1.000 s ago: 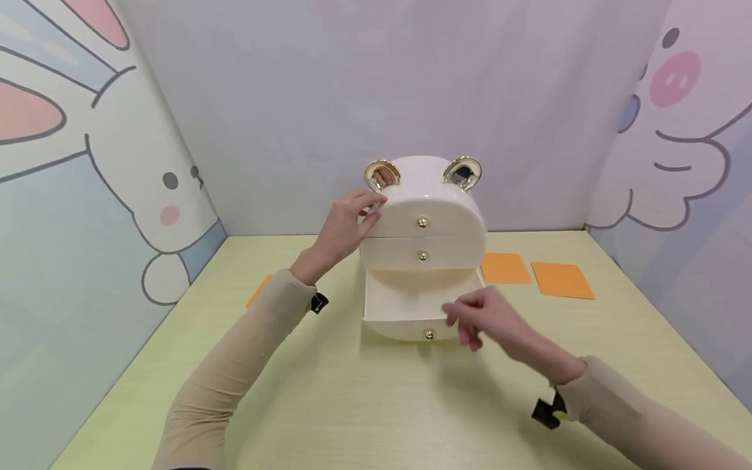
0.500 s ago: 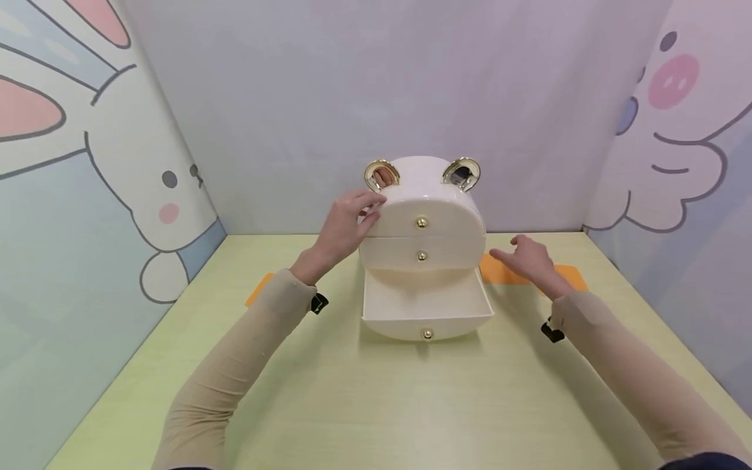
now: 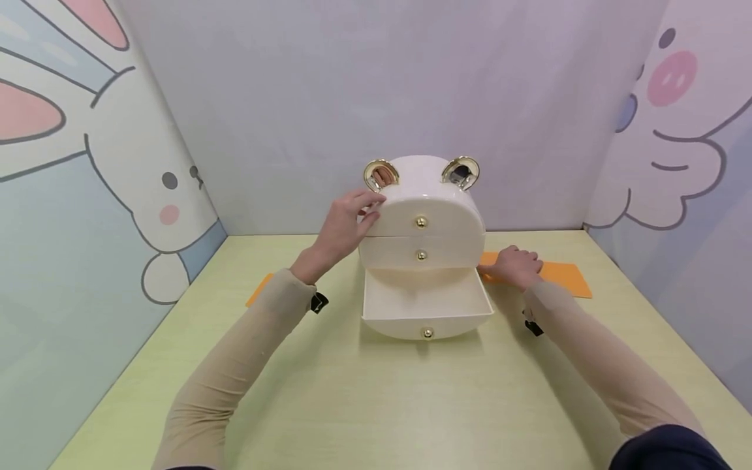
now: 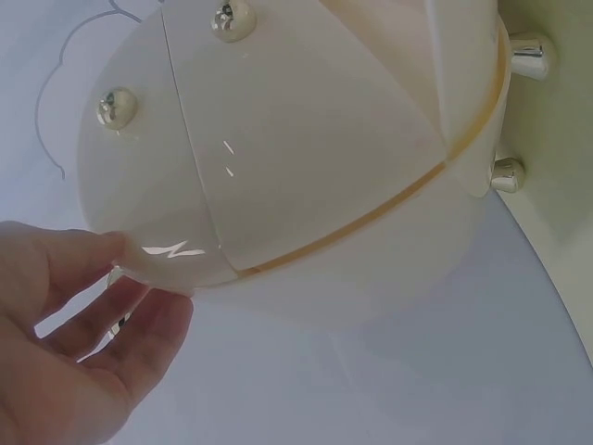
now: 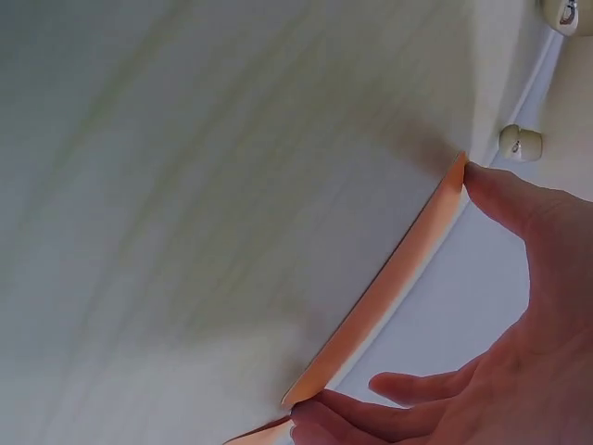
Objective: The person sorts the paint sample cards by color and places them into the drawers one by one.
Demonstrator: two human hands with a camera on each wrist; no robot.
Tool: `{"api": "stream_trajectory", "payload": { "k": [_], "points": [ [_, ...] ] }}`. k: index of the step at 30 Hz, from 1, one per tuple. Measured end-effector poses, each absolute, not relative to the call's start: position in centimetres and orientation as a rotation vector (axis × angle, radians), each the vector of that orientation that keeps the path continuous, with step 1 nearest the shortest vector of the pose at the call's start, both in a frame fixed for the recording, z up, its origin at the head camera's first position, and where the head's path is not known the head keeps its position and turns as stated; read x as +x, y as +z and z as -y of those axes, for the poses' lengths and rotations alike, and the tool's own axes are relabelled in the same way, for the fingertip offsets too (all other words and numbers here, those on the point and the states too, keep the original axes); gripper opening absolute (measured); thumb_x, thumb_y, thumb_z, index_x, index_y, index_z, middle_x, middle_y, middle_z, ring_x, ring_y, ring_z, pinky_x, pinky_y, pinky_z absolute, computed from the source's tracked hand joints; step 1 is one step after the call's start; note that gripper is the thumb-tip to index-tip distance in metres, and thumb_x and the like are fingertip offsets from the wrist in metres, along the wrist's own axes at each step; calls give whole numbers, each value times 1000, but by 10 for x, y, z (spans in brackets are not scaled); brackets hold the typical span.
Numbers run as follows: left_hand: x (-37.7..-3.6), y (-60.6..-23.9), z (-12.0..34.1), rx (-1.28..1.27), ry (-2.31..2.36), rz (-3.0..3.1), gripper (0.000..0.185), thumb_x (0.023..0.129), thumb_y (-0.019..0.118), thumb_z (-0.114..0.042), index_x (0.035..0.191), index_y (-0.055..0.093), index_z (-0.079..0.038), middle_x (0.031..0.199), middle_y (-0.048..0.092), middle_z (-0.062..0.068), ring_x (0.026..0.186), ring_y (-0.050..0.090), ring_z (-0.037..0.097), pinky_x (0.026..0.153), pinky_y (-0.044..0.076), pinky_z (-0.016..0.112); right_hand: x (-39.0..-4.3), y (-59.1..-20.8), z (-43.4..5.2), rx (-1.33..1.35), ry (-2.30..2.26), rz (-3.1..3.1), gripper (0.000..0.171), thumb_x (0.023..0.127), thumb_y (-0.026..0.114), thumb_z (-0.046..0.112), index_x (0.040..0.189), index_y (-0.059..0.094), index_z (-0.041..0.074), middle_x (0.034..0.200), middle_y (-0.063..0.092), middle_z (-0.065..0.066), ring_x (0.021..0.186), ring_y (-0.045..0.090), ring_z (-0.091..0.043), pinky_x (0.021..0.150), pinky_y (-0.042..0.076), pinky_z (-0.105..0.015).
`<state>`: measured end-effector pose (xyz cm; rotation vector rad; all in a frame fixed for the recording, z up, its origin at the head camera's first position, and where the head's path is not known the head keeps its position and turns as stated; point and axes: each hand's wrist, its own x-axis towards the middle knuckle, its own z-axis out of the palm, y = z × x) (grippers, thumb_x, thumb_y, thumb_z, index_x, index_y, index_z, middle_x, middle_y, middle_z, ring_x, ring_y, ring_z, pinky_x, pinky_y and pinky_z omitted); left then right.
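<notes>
A white drawer box (image 3: 455, 219) with gold knobs and shiny gold-rimmed ears stands on the table. Its bottom drawer (image 3: 425, 303) is pulled out, with nothing inside; the two upper drawers are closed. At the box's upper left edge, my left hand (image 3: 343, 225) holds on, thumb at the front and fingers at the side, as the left wrist view shows. My right hand (image 3: 517, 266) is to the right of the box, on an orange square card (image 5: 389, 287). In the right wrist view, thumb and fingers grip that card by opposite edges.
Another orange card (image 3: 566, 279) lies farther right, partly behind the right hand. A further orange piece (image 3: 258, 290) shows beside the left sleeve. Walls with cartoon animals enclose the pale table (image 3: 376, 405) at the back and sides.
My right hand has left the front of the pulled-out drawer, moved right and back, and come down onto the orange card, which it now grips. The left hand stays on the box.
</notes>
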<state>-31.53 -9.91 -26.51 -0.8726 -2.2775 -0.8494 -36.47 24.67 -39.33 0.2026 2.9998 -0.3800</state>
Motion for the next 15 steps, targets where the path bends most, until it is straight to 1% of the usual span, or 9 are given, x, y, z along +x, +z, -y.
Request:
{"api": "stream_trajectory", "payload": {
  "k": [4,7,10,13,15],
  "points": [
    [-316,-266,99,-876,-853,2273,23,89,64,-1,112,69,-1,111,68,15,100,64,26,81,58,32,-364,-395,-247,216,-424,-3001,78,80,58,64,99,43,-10,89,49,-26,85,43,-40,72,38,-50],
    [-315,-266,100,-872,-859,2275,23,90,64,-1,112,69,-1,111,68,15,101,64,26,82,58,33,-363,-395,-250,211,-488,-2990,78,79,61,63,102,42,-9,92,49,-26,87,43,-41,74,37,-52],
    [-315,-267,100,-871,-862,2276,23,90,64,-1,112,69,-1,111,68,14,102,63,27,83,58,34,-360,-392,-253,192,-536,-2976,83,78,62,64,107,41,-10,97,49,-29,91,42,-44,78,35,-59],
    [-316,-268,100,-872,-862,2271,23,90,64,-1,112,69,-1,111,68,14,102,63,27,83,58,33,-353,-383,-256,181,-568,-2976,86,78,63,63,112,39,-12,104,47,-33,98,40,-50,85,32,-69],
    [-316,-268,100,-875,-860,2267,23,90,64,-1,112,69,-1,111,68,14,102,63,27,83,58,33,-347,-374,-259,177,-577,-2983,86,77,65,62,113,39,-12,105,46,-33,102,39,-53,87,29,-74]
  ]
}}
